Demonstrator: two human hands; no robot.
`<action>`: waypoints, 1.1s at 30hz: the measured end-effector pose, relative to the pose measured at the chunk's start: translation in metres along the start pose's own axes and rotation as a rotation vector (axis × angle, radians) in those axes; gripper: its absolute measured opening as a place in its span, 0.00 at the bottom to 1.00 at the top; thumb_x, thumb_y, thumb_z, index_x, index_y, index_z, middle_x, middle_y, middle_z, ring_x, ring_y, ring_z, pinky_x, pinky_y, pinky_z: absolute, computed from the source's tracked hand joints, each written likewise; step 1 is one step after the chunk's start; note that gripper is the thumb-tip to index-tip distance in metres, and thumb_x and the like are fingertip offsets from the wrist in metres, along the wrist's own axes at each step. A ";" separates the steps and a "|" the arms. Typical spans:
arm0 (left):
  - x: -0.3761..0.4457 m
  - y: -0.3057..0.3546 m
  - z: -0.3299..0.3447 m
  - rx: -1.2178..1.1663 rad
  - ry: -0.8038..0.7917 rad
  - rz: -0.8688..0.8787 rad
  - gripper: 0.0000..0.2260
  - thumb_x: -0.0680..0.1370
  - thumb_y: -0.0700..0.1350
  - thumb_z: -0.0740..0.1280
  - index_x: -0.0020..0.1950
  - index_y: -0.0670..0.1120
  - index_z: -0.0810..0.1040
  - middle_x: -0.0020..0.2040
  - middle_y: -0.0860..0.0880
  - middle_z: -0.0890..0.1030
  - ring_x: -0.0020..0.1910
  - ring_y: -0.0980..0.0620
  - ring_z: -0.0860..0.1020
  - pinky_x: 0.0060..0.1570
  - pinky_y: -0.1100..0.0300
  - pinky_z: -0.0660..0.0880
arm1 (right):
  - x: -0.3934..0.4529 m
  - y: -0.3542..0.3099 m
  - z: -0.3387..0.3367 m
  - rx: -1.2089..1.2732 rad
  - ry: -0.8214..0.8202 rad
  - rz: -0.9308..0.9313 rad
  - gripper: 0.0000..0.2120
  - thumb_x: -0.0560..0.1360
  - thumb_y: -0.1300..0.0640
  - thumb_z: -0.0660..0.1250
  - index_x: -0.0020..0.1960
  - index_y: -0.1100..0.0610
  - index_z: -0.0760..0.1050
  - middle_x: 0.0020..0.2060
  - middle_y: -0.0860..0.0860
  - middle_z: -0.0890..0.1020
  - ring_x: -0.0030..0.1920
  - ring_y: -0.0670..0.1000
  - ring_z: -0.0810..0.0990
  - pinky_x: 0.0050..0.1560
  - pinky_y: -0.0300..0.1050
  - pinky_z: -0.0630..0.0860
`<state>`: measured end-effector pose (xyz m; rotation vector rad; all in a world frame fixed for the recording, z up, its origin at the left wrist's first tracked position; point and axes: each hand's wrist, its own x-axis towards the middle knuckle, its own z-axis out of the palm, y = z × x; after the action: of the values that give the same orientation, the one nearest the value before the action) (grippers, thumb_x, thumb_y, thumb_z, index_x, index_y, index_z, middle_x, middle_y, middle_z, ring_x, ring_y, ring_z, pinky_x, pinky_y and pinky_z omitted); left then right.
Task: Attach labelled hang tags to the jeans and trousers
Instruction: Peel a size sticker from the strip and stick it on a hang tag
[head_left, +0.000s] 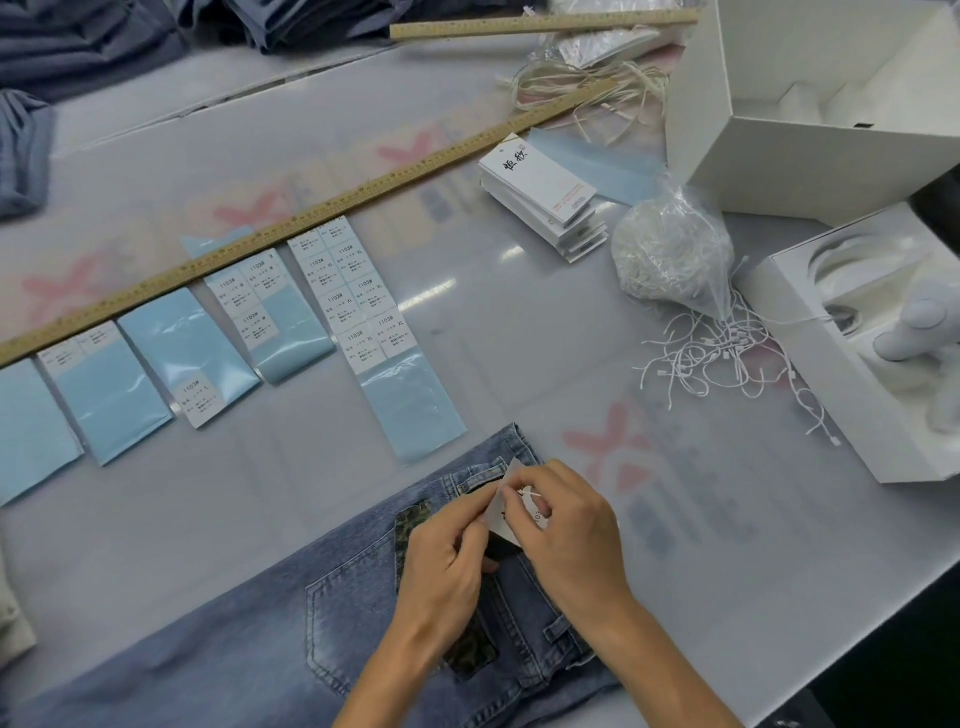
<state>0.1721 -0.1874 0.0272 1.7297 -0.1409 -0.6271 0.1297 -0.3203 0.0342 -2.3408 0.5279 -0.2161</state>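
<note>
Blue jeans (249, 639) lie face down at the near edge of the table, waistband toward the right. Over the waistband, my left hand (441, 566) and my right hand (566, 540) together pinch a white hang tag (511, 480) with a thin white string at its top. Both hands' fingers are curled round the tag. A stack of white hang tags (545, 192) lies further back, right of centre. Sheets of size stickers on blue backing (358, 296) lie in a row on the left. A clear bag of white strings (670, 260) sits to the right, with loose strings (727, 358) spilled beside it.
Two long wooden rulers (311, 213) cross the table. Folded denim piles (78, 47) lie at the back left. Open white boxes (810, 104) stand at the right, one holding a white moulded insert (883, 322). The table's edge runs diagonally at the lower right.
</note>
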 end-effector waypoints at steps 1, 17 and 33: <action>0.002 0.001 -0.004 0.006 -0.003 0.002 0.24 0.81 0.40 0.60 0.58 0.70 0.81 0.54 0.60 0.85 0.44 0.51 0.84 0.36 0.59 0.82 | 0.000 0.001 0.001 0.037 -0.017 0.000 0.04 0.75 0.58 0.74 0.46 0.50 0.81 0.39 0.42 0.79 0.36 0.42 0.73 0.39 0.29 0.68; 0.004 0.004 -0.032 0.632 -0.155 0.303 0.06 0.79 0.47 0.71 0.52 0.59 0.82 0.44 0.64 0.83 0.42 0.61 0.81 0.38 0.56 0.79 | -0.035 0.014 0.000 0.125 -0.030 -0.015 0.03 0.77 0.54 0.71 0.51 0.50 0.80 0.48 0.39 0.77 0.49 0.42 0.76 0.46 0.40 0.77; 0.002 0.078 -0.035 0.735 -0.008 0.792 0.07 0.83 0.45 0.65 0.52 0.46 0.82 0.45 0.54 0.82 0.40 0.53 0.78 0.33 0.55 0.75 | -0.012 -0.021 -0.052 0.446 0.011 -0.183 0.07 0.77 0.55 0.73 0.54 0.55 0.83 0.47 0.43 0.83 0.49 0.48 0.83 0.50 0.42 0.79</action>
<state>0.2089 -0.1780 0.1045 2.1369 -1.1121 0.0355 0.1103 -0.3335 0.0868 -1.9493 0.2376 -0.3894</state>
